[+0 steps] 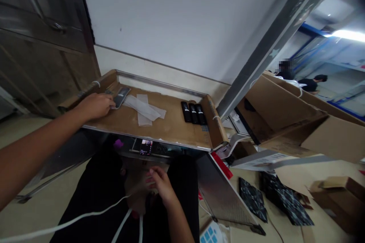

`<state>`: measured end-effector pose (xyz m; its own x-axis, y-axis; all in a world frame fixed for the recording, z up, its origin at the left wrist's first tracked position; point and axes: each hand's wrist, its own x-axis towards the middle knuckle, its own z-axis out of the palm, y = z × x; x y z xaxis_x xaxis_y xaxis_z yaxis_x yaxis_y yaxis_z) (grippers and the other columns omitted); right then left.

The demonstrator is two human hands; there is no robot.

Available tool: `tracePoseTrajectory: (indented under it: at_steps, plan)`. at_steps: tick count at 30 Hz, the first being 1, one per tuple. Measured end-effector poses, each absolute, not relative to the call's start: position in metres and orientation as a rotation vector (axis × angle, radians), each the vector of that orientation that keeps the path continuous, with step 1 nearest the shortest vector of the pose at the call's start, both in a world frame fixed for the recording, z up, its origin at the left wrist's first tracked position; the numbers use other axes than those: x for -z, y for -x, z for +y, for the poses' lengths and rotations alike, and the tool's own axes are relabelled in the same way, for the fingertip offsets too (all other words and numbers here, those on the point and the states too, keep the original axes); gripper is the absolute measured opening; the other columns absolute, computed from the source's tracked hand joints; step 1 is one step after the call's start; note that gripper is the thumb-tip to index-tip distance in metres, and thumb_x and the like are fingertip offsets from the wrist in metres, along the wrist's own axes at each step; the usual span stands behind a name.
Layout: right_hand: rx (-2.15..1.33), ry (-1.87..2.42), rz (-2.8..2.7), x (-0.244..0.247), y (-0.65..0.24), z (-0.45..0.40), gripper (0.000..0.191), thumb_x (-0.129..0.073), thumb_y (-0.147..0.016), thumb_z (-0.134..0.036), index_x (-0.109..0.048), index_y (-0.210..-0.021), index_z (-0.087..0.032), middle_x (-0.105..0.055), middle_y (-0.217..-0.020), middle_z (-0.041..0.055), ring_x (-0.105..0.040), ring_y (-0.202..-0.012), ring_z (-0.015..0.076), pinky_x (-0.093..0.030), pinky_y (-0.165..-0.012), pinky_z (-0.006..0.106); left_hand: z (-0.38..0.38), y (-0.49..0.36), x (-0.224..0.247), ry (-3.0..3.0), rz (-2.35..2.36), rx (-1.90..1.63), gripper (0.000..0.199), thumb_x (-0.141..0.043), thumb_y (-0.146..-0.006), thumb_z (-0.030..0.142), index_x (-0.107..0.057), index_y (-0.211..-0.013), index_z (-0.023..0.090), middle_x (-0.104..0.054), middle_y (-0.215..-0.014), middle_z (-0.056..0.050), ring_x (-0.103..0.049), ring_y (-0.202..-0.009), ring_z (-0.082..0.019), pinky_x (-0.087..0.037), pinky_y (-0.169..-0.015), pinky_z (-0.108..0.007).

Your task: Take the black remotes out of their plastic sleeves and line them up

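My left hand (102, 105) is at the left end of a cardboard-lined tray (173, 131), its fingers closed on the edge of a dark item in a clear sleeve (121, 97). Beside that item, two flat translucent sleeves (145, 111) lie crossed on the cardboard. Three black items (193, 112) with small white labels stand side by side at the tray's right end. My right hand (159, 182) hovers over my lap, below the tray's front edge, with its fingers apart and nothing visible in them.
A lit phone (146, 147) rests under the tray's front edge. White cables (85, 215) cross my lap. Large open cardboard boxes (288, 117) stand at the right, with dark patterned packages (252, 199) below. Two people (312, 83) are in the far right background.
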<state>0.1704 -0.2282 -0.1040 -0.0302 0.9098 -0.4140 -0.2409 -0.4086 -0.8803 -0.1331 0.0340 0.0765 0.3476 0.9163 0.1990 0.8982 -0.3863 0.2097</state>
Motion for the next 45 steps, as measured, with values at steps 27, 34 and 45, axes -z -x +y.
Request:
tracePoseTrajectory:
  at_steps: [27,34,45]
  plan:
    - [-1.379,1.654,-1.337,0.141,-0.162,-0.225,0.014,-0.067,-0.085,-0.03,-0.073,-0.094,-0.021,-0.071,-0.082,0.0006,-0.064,-0.075,0.0183,-0.046,-0.068,0.027,0.057,0.102,-0.067,-2.395,2.116,-0.293,0.044,-0.048,-0.095,0.022,-0.052,-0.132,-0.001,-0.049,-0.134,-0.026,-0.044,-0.119,-0.034,-0.045,-0.096,-0.052]
    - [-1.183,1.655,-1.322,0.137,-0.164,-0.219,0.021,-0.063,-0.087,-0.031,-0.073,-0.102,-0.02,-0.071,-0.085,0.0034,-0.065,-0.076,0.0206,-0.048,-0.069,0.029,0.062,0.101,-0.066,-2.316,2.13,-0.277,0.044,-0.041,-0.097,0.022,-0.055,-0.133,0.001,-0.048,-0.132,-0.023,-0.046,-0.114,-0.033,-0.046,-0.092,-0.052]
    - [-0.027,1.447,-1.503,0.007,-0.199,-0.159,0.022,-0.049,-0.099,-0.026,-0.065,-0.113,-0.019,-0.066,-0.108,0.0126,-0.061,-0.104,0.027,-0.049,-0.093,0.042,0.032,0.074,-0.025,-2.337,1.925,-0.768,0.05,-0.046,-0.095,0.036,-0.058,-0.135,0.008,-0.055,-0.129,-0.02,-0.05,-0.119,-0.033,-0.036,-0.109,-0.045]
